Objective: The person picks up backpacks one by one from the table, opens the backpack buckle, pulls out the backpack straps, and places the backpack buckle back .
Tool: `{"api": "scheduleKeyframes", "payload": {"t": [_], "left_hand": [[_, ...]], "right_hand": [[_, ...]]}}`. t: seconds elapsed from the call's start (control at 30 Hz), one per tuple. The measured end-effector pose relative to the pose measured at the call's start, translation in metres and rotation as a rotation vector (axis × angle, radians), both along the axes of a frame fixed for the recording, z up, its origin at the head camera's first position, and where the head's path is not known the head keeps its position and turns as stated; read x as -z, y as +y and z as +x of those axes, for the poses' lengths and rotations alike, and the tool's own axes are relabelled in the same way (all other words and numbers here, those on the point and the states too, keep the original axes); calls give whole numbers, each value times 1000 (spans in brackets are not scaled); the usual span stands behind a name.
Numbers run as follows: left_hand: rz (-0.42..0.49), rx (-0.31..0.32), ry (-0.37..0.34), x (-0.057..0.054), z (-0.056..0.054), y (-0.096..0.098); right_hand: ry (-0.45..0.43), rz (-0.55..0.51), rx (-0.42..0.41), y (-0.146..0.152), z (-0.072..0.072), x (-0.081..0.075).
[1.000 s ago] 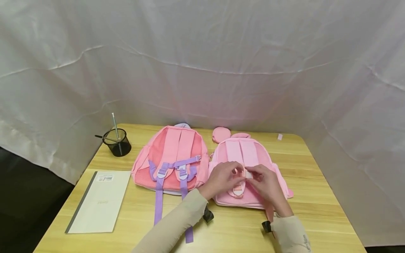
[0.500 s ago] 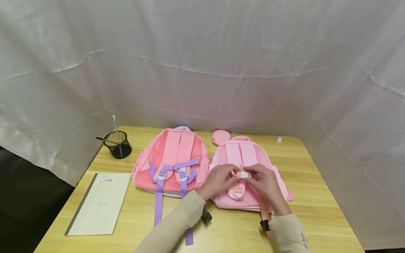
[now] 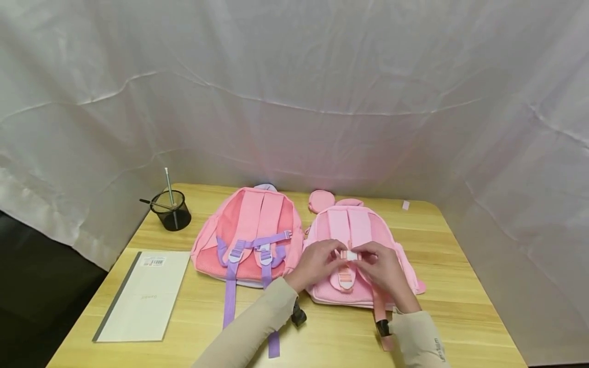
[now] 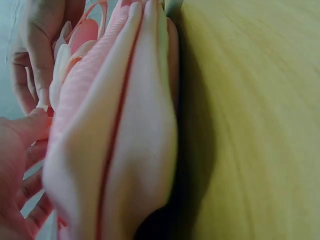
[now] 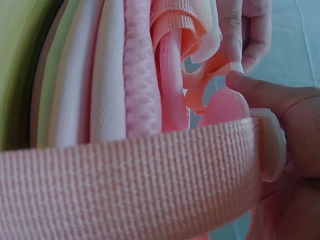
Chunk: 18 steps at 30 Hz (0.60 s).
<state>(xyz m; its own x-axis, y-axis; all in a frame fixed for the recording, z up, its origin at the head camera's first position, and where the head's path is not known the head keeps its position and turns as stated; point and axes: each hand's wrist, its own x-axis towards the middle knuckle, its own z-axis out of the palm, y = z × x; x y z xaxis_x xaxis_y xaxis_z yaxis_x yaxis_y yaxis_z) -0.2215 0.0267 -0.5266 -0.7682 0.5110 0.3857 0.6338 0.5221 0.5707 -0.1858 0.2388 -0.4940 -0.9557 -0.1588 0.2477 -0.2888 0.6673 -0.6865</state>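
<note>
A light pink backpack (image 3: 338, 222) lies with its straps up on the table. Over its lower middle, both hands meet at a white side-release buckle (image 3: 351, 255) on an orange strap. My left hand (image 3: 319, 263) pinches the buckle's left end between thumb and fingers. The other end is pinched by my right hand (image 3: 384, 266). In the left wrist view, the side of the backpack (image 4: 140, 120) hides part of this grip. A wide woven strap (image 5: 125, 185) crosses the right wrist view below the right thumb. A white strap adjuster (image 3: 346, 278) shows just below the hands.
Left of it lies a coral pink backpack (image 3: 250, 214) with purple straps (image 3: 230, 296). A black mesh pen cup (image 3: 177, 217) and a pale notebook (image 3: 142, 296) are on the left. A small round pink pouch (image 3: 321, 201) lies behind the light pink backpack.
The white buckle and the right hand have shifted slightly left, and more of the buckle shows between the fingertips. The left hand has barely moved.
</note>
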Motion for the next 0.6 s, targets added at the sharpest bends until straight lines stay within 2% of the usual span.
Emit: {"api": "scheduleKeyframes", "payload": {"t": [0.1, 0.33, 0.6], "left_hand": [[22, -15, 10, 6, -1, -1], [57, 2, 46, 19, -2, 1], [28, 11, 54, 22, -3, 3]], "right_hand": [[2, 17, -8, -1, -1, 2], [-19, 113, 15, -6, -6, 9], [-21, 203, 40, -9, -5, 10]]}}
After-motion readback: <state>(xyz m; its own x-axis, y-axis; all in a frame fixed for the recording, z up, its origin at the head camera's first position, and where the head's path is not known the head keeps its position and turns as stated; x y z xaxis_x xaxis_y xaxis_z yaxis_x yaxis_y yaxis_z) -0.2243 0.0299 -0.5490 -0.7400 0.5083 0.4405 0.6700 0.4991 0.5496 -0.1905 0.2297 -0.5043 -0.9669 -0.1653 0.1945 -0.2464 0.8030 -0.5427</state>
